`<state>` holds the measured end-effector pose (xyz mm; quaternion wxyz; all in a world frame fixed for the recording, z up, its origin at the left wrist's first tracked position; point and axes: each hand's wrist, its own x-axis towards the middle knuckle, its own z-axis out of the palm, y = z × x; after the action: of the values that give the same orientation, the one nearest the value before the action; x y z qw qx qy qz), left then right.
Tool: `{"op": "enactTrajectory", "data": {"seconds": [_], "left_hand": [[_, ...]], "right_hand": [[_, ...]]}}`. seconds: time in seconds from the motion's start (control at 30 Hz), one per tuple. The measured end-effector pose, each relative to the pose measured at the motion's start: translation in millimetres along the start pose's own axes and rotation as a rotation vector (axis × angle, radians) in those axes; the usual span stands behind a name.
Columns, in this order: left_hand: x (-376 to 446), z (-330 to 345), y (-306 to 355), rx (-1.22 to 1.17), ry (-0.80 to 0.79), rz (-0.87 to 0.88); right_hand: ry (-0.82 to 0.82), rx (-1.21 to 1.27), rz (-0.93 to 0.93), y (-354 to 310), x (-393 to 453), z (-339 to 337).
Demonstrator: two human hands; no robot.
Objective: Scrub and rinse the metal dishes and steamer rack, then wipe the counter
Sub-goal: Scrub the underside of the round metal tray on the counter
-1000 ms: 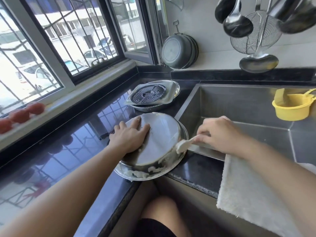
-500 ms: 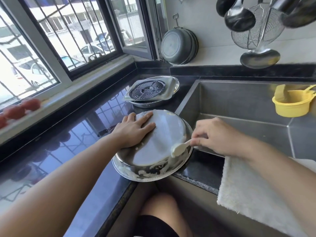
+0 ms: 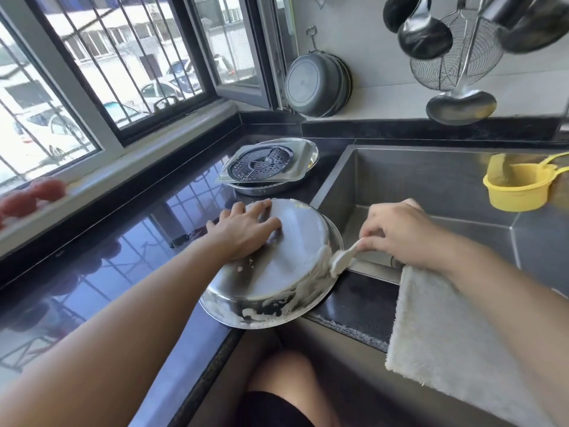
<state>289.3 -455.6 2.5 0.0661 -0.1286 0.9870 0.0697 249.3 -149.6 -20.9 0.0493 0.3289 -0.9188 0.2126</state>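
Scrubbing the upturned dish (image 3: 286, 260) goes best, I judge, with short strokes along the sloped wall, turning the dish a little under the flat palm so each stretch of rim meets the brush (image 3: 341, 259) in turn; pressing too hard near the overhanging edge could tip it off the bench (image 3: 129, 257).

That dish lies bottom up at the bench's front corner, just beside the sink (image 3: 431, 192), its near rim jutting past the edge and smeared with white foam. Further back stands a stack of another dish and tray with the steamer rack (image 3: 261, 160) on top, not yet soaped as far as I can tell.

Left hand (image 3: 246, 231) lies flat on the dish's base, fingers spread and straight, pinning it down. Right hand (image 3: 397, 234) is curled, thumb and fingers pinching the brush handle, wrist bent so the head meets the dish's right wall. A white towel (image 3: 455, 334) hangs over the sink's front, under the right forearm.
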Motion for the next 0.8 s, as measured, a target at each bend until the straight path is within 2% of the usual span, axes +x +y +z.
{"op": "enactTrajectory", "data": {"seconds": [0.1,0.23,0.37,0.57,0.7,0.8], "left_hand": [[-4,7,4,0.074,0.042,0.025],[5,4,-2,0.091,0.009,0.061],[13,0,-1,0.097,-0.010,0.124],[15,2,-7,0.103,0.022,0.184],[9,2,-3,0.123,0.008,0.268],[7,3,-4,0.124,0.003,0.297]], "right_hand": [[-0.055,0.055,-0.129,-24,-6,16],[0.028,0.084,-0.118,-32,-2,18],[0.049,0.037,-0.259,-58,-8,35],[0.110,-0.007,-0.003,-16,0,2],[0.009,0.065,-0.159,-32,-7,18],[0.041,0.020,-0.055,-17,-2,4]]}}
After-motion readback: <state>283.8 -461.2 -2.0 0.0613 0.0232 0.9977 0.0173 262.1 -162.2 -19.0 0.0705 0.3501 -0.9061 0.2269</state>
